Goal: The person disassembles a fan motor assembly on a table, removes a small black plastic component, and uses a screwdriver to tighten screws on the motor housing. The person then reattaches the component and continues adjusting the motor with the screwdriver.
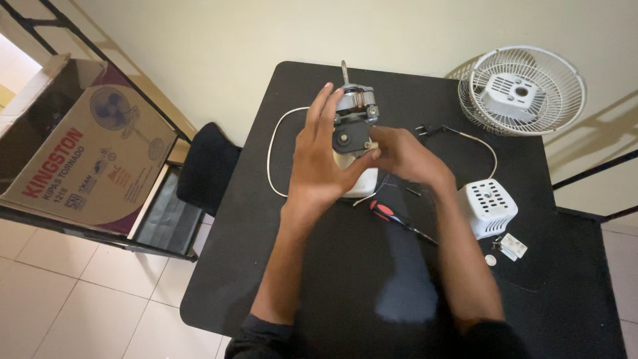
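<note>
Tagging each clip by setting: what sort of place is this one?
Probably a room in a home used as a makeshift repair spot, not a workshop. A small black table stands against a plain wall on a tiled floor; a fan motor, fan grille and screwdriver lie on it, with a cardboard box nearby.
</note>
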